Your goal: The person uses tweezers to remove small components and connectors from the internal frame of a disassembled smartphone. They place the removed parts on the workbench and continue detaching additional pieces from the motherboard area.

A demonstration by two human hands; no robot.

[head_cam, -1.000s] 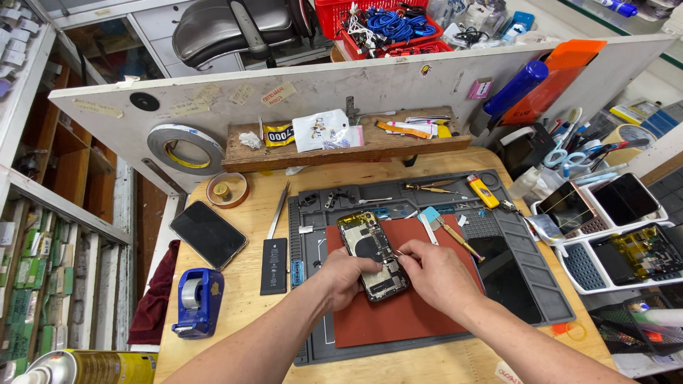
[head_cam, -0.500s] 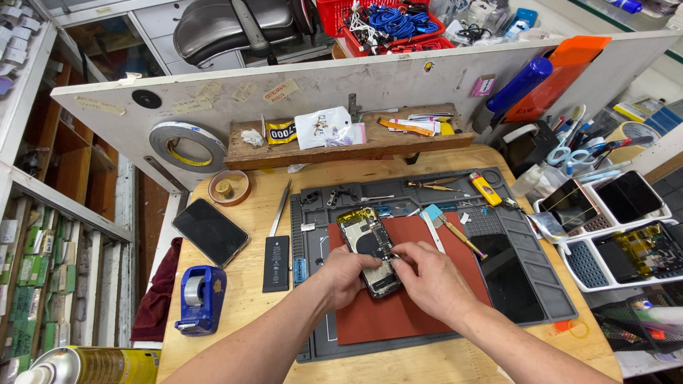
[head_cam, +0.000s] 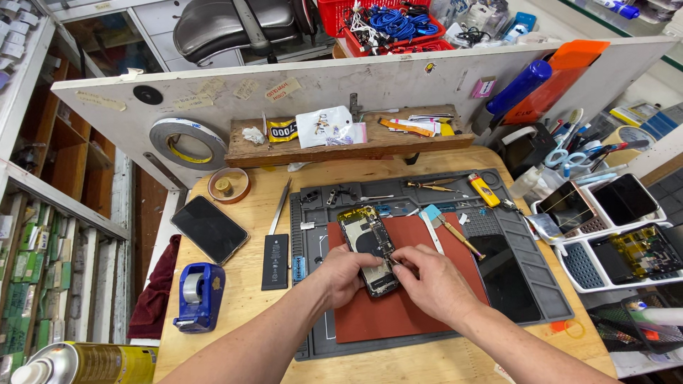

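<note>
On red mat (head_cam: 398, 313), hands and opened phone (head_cam: 364, 238) unmoved

You sit at a round-cornered wooden table (head_cam: 235, 313) closed off at the back by a scuffed white partition (head_cam: 398, 82) stuck with scraps of tape and labels. A rough wooden shelf (head_cam: 341, 146) runs along the foot of that partition, and a tape roll (head_cam: 188, 142) hangs on it to the left. Beyond the partition you can see a grey office chair (head_cam: 235, 25) and a red basket (head_cam: 388, 25) of blue cables. On your left stands open wooden shelving (head_cam: 50, 163) with white frames, its lower bays packed with small boxes. White trays (head_cam: 605, 235) crowd the right edge. The light is even and bright, with soft shadows
</note>
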